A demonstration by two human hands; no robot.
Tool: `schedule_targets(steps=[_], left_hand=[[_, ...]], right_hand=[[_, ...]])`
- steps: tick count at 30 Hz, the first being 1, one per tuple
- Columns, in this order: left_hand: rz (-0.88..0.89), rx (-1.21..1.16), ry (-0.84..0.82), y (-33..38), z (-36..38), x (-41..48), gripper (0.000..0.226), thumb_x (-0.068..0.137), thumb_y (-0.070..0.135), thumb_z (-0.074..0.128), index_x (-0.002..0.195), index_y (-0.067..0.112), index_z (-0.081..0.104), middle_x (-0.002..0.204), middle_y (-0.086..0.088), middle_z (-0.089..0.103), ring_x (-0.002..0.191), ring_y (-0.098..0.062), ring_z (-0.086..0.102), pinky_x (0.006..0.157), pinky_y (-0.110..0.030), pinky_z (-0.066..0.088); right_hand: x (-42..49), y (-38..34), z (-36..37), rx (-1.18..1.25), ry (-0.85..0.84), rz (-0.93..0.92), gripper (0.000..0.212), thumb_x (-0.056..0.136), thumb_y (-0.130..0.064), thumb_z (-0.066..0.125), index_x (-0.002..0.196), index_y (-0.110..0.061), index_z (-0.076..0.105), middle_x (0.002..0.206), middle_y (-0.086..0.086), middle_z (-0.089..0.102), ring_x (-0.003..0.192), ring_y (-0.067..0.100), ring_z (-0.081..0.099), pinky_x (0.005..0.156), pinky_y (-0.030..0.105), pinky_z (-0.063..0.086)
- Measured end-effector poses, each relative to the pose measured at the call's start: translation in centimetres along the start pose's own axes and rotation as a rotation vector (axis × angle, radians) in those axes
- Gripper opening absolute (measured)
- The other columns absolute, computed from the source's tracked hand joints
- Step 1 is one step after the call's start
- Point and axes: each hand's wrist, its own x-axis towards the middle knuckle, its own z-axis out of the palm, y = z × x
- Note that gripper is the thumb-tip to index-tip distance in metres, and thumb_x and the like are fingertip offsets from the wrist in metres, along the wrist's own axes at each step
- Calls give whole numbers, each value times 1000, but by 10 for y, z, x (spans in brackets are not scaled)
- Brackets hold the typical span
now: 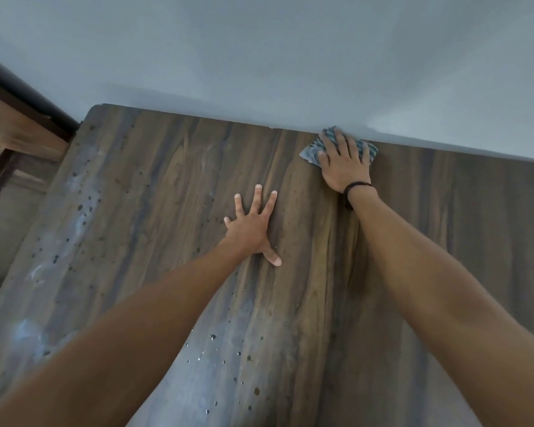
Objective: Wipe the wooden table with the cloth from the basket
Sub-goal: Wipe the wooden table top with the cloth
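- Head view: the right hand (pixel 344 163) lies flat, fingers (pixel 341 140) slightly spread and pressing down on the cloth (pixel 310 151), not gripping it.
- The striped cloth shows around those fingers, at the far edge of the wooden table (pixel 167 186), touching the grey wall (pixel 290 57).
- A dark band (pixel 356 186) circles that wrist.
- The left hand (pixel 252 229) rests palm-down, fingers splayed wide, on bare wood nearer the person, holding nothing.
- Dark specks and pale smears mark the wood left of it.
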Motion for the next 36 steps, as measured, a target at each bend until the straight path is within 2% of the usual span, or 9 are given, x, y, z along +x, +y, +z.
schedule_targets(steps=[4, 8, 12, 15, 17, 22, 25, 30, 36], left_hand=[[-5, 7, -3, 2, 0, 1, 160, 53, 56, 93, 151, 35, -32, 155, 2, -45, 143, -49, -30, 111, -77, 15], [-1, -2, -6, 1, -2, -1, 159, 54, 55, 93, 151, 35, -31, 156, 2, -44, 143, -49, -30, 111, -77, 15], [0, 0, 3, 2, -2, -2, 159, 53, 55, 93, 152, 35, -30, 156, 2, -43, 144, -49, -29, 111, -77, 15], [-2, -6, 5, 1, -3, -1, 160, 52, 55, 93, 152, 35, -30, 156, 2, -43, 144, -49, -29, 110, -77, 16], [1, -17, 3, 2, -1, -1, 160, 51, 55, 93, 152, 36, -30, 156, 3, -44, 144, -49, -28, 110, -77, 16], [-9, -12, 25, -1, 3, 4, 163, 48, 58, 93, 151, 36, -31, 155, 3, -45, 144, -49, -28, 109, -78, 17], [3, -7, 33, -2, 6, 8, 164, 46, 59, 93, 150, 38, -32, 154, 5, -45, 144, -50, -28, 108, -79, 17], [-5, -2, 35, -5, 7, 10, 165, 43, 61, 93, 150, 40, -31, 155, 7, -44, 144, -49, -27, 107, -79, 17], [0, 4, 41, -8, 8, 11, 165, 42, 62, 93, 150, 40, -31, 156, 7, -43, 144, -49, -27, 107, -79, 18]], right_hand=[[-21, 26, 4, -66, -17, -218, 53, 105, -53, 17, 157, -44, 19, 168, -11, 12, 155, 14, 6, 123, 48, -2], [-6, 19, 1, 0, 20, -5, 54, 105, -50, 20, 158, -40, 21, 169, -7, 10, 155, 17, 5, 122, 49, -6], [-36, 18, 19, -82, 39, -244, 51, 105, -52, 20, 156, -44, 24, 167, -10, 17, 155, 15, 10, 122, 48, -2], [-54, 21, 19, -3, 77, -59, 51, 106, -49, 21, 156, -42, 25, 168, -7, 18, 155, 19, 11, 124, 50, 0], [-96, 0, 36, -11, 106, 7, 52, 107, -46, 22, 158, -38, 24, 168, -2, 16, 155, 22, 11, 124, 53, 2], [-227, -6, 76, -44, 101, -126, 50, 106, -48, 28, 156, -42, 28, 167, -8, 20, 155, 17, 12, 125, 49, 8], [-193, 11, 57, -83, 61, -118, 50, 106, -47, 26, 155, -41, 32, 166, -7, 25, 154, 19, 17, 124, 50, 9], [-98, 10, 26, -4, 66, -20, 51, 107, -47, 24, 158, -39, 26, 169, -6, 14, 156, 19, 6, 124, 49, -2], [-197, 1, 68, -52, 99, -118, 51, 106, -45, 24, 157, -40, 26, 168, -4, 16, 156, 21, 9, 124, 51, 0]])
